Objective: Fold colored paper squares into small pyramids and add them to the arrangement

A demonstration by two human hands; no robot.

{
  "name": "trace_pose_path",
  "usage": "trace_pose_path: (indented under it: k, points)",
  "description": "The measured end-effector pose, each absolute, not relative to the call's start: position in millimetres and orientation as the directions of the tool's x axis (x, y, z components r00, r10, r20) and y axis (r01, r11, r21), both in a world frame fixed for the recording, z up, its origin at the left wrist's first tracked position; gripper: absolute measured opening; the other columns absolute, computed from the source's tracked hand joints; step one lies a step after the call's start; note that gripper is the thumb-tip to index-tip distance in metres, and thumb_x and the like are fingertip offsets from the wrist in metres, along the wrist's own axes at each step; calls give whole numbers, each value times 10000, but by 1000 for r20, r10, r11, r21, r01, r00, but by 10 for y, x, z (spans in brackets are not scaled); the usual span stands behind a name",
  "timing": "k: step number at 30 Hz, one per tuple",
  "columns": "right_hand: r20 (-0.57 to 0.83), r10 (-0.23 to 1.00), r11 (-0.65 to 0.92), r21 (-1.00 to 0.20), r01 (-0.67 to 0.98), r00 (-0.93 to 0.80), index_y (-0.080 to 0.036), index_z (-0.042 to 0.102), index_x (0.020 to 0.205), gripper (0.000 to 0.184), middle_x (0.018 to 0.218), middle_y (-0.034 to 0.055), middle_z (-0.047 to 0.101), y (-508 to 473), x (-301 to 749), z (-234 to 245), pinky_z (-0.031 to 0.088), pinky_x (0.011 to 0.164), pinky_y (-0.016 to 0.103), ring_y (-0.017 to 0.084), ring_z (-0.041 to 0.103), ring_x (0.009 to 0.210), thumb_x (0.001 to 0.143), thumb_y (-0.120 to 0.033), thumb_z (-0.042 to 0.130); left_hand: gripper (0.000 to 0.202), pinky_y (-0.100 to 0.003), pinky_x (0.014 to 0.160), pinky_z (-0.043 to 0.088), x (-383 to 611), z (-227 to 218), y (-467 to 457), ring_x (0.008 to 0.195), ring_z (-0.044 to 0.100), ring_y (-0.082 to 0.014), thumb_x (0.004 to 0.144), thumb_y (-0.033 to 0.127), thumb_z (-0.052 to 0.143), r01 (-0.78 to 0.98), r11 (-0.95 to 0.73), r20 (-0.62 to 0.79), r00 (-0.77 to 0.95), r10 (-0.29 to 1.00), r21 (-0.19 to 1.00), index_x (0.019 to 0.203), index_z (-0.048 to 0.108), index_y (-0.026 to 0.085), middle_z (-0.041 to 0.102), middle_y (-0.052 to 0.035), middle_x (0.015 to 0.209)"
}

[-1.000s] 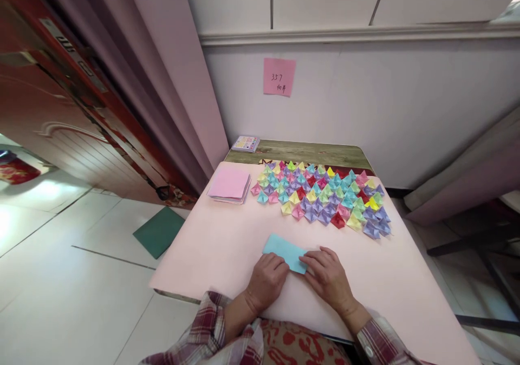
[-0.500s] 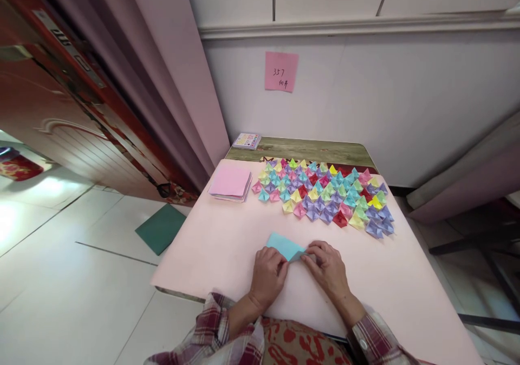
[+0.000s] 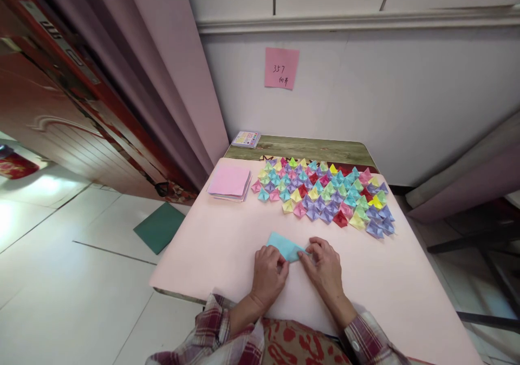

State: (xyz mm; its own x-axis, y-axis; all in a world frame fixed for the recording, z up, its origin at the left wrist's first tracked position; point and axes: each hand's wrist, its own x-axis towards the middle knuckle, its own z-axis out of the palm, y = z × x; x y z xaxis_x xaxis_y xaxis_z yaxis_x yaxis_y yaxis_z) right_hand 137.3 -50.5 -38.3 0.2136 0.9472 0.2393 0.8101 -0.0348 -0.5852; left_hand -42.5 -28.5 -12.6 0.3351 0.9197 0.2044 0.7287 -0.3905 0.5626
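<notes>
A light-blue sheet of origami paper (image 3: 285, 245), partly folded, lies on the pink-covered table (image 3: 219, 235) between my hands. My left hand (image 3: 270, 271) grips its near left edge, thumb and fingers closed. At the paper's pointed right end, my right hand (image 3: 324, 265) pinches the folded corner, the thumb pressing on the flap. Beyond the hands, many small folded paper pieces (image 3: 325, 213) in several colours stand in close rows. The underside of the blue paper is hidden.
A stack of square paper (image 3: 229, 181), pink on top, lies at the table's left. Behind it sits a printed packet (image 3: 246, 139). A pink note (image 3: 281, 69) is stuck on the wall. A dark green square (image 3: 159, 227) lies on the floor.
My right hand has shifted slightly left, its thumb now further onto the paper's right flap, which lies flatter. The left hand stays in place.
</notes>
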Motion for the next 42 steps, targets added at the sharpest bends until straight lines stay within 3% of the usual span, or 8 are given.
trace_pose_path:
  k: [7,12,21,27,42]
  points:
    - [230,946,-71,-546,835,230,-220,643,770,224,1066,80,650,-468,1346,-354,397,788,375,245,597,927,821,-438,625,45,-377,758,378,-436,-119,-285,845,525,-224,821,172,624,723,-396,206,341,917,567,813,588,198,596,-36,843]
    - [215,949,-79,-542,837,229,-220,636,763,209,1064,75,656,-460,1348,-333,395,774,367,243,600,916,817,-422,635,177,-380,772,382,-464,-132,-308,880,532,-219,885,172,570,688,-478,255,406,877,547,1002,665,264,605,-41,909]
    - [219,946,-79,-561,824,240,-222,626,774,208,1064,66,657,-457,1351,-332,385,777,355,239,599,925,818,-425,642,353,-419,805,397,-582,-162,-367,893,528,-241,893,123,486,651,-727,314,659,684,218,1220,589,208,612,-108,1065]
    - [239,941,-67,-560,826,239,-223,628,835,204,1045,54,661,-464,1356,-357,373,769,333,223,598,922,821,-427,640,337,-448,868,400,-656,-195,-387,931,518,-257,897,109,443,605,-789,342,723,600,106,1203,580,138,623,-135,1096]
    - [272,932,-48,-560,827,238,-228,630,855,213,1053,53,668,-480,1354,-383,368,779,329,223,601,940,823,-438,643,286,-430,852,401,-659,-212,-395,925,519,-253,904,120,447,608,-787,394,700,595,108,1140,607,126,629,-122,1072]
